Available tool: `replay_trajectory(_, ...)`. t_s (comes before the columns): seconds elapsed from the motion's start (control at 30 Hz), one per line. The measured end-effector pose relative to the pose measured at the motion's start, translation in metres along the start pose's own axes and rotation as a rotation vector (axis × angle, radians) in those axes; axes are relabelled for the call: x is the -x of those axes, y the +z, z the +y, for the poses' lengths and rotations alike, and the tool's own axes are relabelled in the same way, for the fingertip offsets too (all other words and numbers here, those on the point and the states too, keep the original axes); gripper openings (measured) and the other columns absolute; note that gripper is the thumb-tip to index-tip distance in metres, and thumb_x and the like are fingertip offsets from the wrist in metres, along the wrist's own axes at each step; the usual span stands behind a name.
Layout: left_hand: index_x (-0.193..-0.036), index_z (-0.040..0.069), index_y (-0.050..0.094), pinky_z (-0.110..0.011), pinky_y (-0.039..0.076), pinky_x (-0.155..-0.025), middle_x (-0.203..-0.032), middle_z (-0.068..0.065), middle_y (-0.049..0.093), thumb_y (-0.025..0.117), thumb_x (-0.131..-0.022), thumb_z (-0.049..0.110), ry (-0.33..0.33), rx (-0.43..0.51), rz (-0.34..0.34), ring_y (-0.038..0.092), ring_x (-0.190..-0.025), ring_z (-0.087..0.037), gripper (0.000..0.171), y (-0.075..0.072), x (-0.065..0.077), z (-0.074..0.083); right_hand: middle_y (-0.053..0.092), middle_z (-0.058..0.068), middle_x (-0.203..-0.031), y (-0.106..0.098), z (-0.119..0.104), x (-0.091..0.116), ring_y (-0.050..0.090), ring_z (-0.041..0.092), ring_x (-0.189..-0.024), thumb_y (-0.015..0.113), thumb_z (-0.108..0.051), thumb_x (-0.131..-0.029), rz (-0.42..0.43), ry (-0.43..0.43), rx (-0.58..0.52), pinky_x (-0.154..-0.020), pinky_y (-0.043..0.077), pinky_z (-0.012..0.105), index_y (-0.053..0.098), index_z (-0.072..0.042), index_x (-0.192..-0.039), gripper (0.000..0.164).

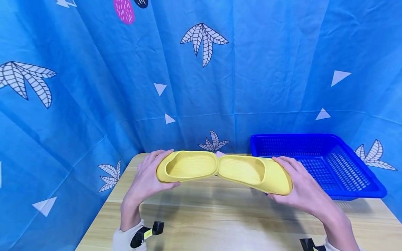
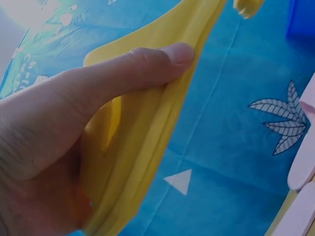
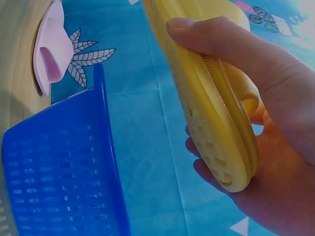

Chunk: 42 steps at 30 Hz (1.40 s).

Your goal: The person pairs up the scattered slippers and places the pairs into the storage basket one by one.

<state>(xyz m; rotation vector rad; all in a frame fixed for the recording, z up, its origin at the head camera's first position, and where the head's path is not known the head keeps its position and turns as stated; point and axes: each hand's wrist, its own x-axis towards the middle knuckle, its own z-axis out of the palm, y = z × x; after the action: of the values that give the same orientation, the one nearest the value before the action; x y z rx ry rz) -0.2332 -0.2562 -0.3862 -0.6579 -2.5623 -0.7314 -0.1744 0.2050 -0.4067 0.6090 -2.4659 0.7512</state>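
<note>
Blue cloth (image 1: 201, 90) printed with white leaves and triangles hangs in folds around the back and sides of a pale wooden counter (image 1: 201, 223).

At the left, a light sleeve (image 1: 120, 240) ends at the person's wrist, where a small black device (image 1: 137, 237) is strapped on. The left hand (image 1: 149, 176) grasps the toe end of the left yellow slipper (image 1: 192, 165), its thumb along the near edge and the other fingers around the far side. That slipper is held above the counter, tilted so that its opening and ribbed insole show in the head view.

At the middle, its heel end comes up to that of the right yellow slipper (image 1: 245, 170); whether the two actually touch one cannot tell. Behind this meeting point a bit of pink shows, and the right wrist view reveals a pink slipper (image 3: 53, 54) at the far side of the counter, next to the cloth.

Further right, the right hand (image 1: 299, 183) grasps the toe end of the right yellow slipper, thumb on the near side, the other fingers wrapped round beyond it. This slipper too is off the counter, its opening visible.

At the far right, behind the right hand, a blue plastic basket (image 1: 350, 167) with perforated walls sits on the counter.
</note>
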Motion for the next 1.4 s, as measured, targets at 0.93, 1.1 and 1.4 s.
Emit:
replay_trajectory(0.93, -0.150, 0.032, 0.052, -0.059, 0.038, -0.096, -0.144, -0.009, 0.053, 0.095, -0.061, 0.057, 0.094, -0.158, 0.008, 0.045, -0.131, -0.033, 0.101, 0.027, -0.006, 0.027, 0.055, 0.010, -0.138, 0.003, -0.007, -0.002, 0.051, 0.030, -0.119, 0.102, -0.035, -0.049, 0.003, -0.019, 0.051, -0.084, 0.049, 0.056, 0.052, -0.008, -0.144, 0.110)
replay_trajectory(1.1, -0.151, 0.034, 0.051, -0.062, 0.040, -0.095, -0.144, -0.010, 0.052, 0.094, -0.062, 0.058, 0.086, -0.215, 0.007, 0.045, -0.130, -0.034, 0.101, 0.032, -0.004, 0.029, 0.058, 0.010, -0.134, 0.007, -0.010, -0.002, 0.052, 0.028, -0.117, 0.101, -0.035, -0.049, 0.022, -0.037, 0.078, -0.082, 0.050, 0.054, 0.053, -0.005, -0.143, 0.110)
replay_trajectory(1.4, -0.151, 0.035, 0.050, -0.059, 0.044, -0.089, -0.146, -0.006, 0.051, 0.095, -0.061, 0.058, 0.085, -0.213, 0.003, 0.044, -0.130, -0.033, 0.103, 0.039, -0.003, 0.035, 0.059, 0.010, -0.132, 0.010, -0.013, -0.001, 0.053, 0.028, -0.116, 0.099, -0.037, -0.050, 0.040, -0.062, 0.115, -0.080, 0.053, 0.054, 0.054, -0.004, -0.143, 0.109)
